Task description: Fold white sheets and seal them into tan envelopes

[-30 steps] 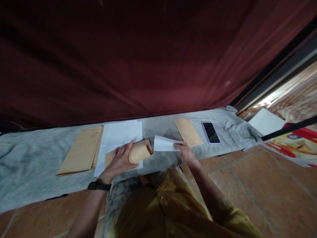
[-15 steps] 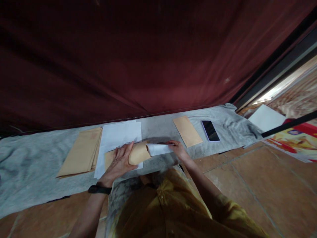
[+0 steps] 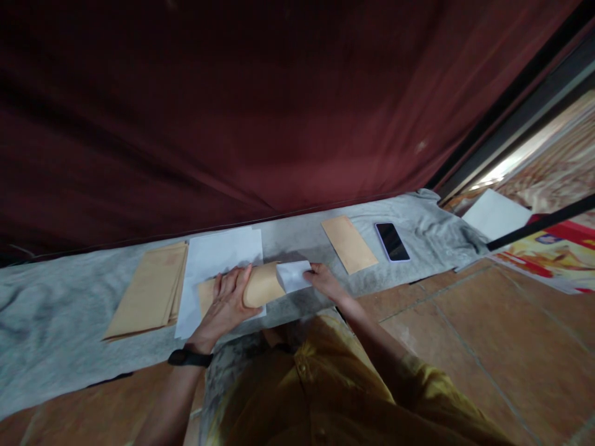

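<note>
My left hand (image 3: pixel 229 302) grips a brown paper envelope (image 3: pixel 264 286) across its middle, bowing it so its right end gapes. Out of that end sticks a folded white paper (image 3: pixel 292 275), its left part hidden inside the envelope. The outer edge of this paper is pinched in the fingers of my right hand (image 3: pixel 324 280). Beneath the envelope and my left hand lie white sheets (image 3: pixel 223 251), partly covered. Left of them is a stack of brown envelopes (image 3: pixel 146 288).
A single brown envelope (image 3: pixel 349 244) lies to the right on the grey cloth (image 3: pixel 292 235), with a phone (image 3: pixel 393 242) beside it. A dark red curtain (image 3: pixel 279 124) hangs behind. On the tiled floor at far right are a white sheet (image 3: pixel 496 214) and a colourful printed box (image 3: pixel 558 254).
My right hand has moved left toward the envelope, and less of the folded white paper shows outside its mouth. My left hand keeps its hold. The view has shifted slightly.
</note>
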A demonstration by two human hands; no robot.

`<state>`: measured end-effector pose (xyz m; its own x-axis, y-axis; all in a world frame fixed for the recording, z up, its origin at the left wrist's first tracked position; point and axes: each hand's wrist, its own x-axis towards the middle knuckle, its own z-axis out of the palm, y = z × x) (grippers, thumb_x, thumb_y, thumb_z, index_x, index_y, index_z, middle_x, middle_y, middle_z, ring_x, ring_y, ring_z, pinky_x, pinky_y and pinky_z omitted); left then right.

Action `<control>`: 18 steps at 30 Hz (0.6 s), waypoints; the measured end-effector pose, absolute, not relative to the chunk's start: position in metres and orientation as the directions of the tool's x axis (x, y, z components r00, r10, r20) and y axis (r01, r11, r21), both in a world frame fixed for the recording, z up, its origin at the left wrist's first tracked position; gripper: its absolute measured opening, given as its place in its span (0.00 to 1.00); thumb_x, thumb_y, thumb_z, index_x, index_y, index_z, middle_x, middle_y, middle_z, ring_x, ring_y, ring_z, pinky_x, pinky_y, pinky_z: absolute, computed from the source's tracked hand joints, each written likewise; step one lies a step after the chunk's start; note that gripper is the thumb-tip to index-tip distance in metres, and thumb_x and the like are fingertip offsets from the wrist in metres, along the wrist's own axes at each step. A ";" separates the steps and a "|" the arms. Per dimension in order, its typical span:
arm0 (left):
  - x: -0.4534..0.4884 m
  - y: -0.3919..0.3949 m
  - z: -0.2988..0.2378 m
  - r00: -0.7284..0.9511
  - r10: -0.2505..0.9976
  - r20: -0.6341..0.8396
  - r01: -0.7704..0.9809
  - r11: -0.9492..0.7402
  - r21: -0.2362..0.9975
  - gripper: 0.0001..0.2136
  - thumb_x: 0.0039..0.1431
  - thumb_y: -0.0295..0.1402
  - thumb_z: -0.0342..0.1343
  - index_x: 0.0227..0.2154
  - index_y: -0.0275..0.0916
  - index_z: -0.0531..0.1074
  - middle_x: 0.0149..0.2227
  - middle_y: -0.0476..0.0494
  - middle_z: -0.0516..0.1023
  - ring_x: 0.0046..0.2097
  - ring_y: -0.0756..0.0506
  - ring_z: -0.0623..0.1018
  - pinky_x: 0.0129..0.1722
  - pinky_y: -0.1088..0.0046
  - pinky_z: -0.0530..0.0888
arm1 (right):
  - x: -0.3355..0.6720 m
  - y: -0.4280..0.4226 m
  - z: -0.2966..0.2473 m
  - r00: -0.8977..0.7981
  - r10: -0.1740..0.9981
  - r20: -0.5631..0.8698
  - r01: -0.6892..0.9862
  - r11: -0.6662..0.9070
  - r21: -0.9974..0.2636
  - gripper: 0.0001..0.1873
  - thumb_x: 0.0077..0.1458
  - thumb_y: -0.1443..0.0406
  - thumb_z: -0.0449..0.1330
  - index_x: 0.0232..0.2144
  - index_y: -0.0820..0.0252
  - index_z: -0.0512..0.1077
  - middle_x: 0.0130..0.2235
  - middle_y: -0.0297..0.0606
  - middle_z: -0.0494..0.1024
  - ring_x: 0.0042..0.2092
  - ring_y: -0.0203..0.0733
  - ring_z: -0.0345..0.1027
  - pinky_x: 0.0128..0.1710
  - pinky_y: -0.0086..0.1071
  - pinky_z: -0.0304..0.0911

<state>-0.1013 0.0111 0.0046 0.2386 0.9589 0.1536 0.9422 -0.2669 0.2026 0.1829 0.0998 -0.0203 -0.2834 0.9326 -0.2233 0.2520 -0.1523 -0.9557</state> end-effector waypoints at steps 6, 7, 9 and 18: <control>-0.096 0.014 0.002 0.234 0.953 0.194 0.944 -0.270 0.191 0.52 0.49 0.43 0.65 0.71 0.39 0.41 0.64 0.28 0.61 0.68 0.28 0.60 0.68 0.43 0.51 | 0.152 0.081 -0.014 -0.198 0.977 -0.074 0.389 0.009 -0.921 0.13 0.55 0.66 0.59 0.44 0.59 0.73 0.35 0.37 0.78 0.36 0.41 0.70 0.37 0.31 0.63; -0.097 0.014 0.002 0.226 0.954 0.195 0.944 -0.264 0.196 0.52 0.49 0.43 0.65 0.71 0.39 0.40 0.64 0.28 0.61 0.68 0.28 0.60 0.67 0.43 0.51 | 0.151 0.080 -0.014 -0.182 0.982 -0.058 0.380 0.015 -0.925 0.12 0.57 0.64 0.58 0.44 0.59 0.72 0.35 0.36 0.78 0.36 0.41 0.70 0.37 0.31 0.63; -0.099 0.013 0.001 0.218 0.957 0.189 0.944 -0.256 0.208 0.53 0.49 0.43 0.65 0.72 0.40 0.40 0.65 0.28 0.61 0.68 0.28 0.60 0.67 0.42 0.51 | 0.155 0.082 -0.015 -0.164 0.985 -0.045 0.345 0.015 -0.938 0.08 0.59 0.64 0.56 0.39 0.57 0.72 0.33 0.34 0.76 0.34 0.39 0.69 0.36 0.30 0.63; -0.087 0.014 0.007 0.254 0.948 0.192 0.935 -0.292 0.200 0.54 0.47 0.43 0.66 0.72 0.40 0.38 0.67 0.27 0.58 0.69 0.27 0.58 0.68 0.42 0.50 | 0.149 0.074 -0.012 -0.210 0.978 -0.006 0.306 0.060 -0.950 0.05 0.53 0.68 0.62 0.32 0.56 0.79 0.35 0.34 0.81 0.36 0.39 0.74 0.38 0.29 0.65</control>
<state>-0.0867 0.0138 0.0074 0.2545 0.9479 0.1915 0.9353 -0.2916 0.2003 0.1486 0.0737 -0.0124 -0.2098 0.9777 -0.0060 0.3065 0.0599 -0.9500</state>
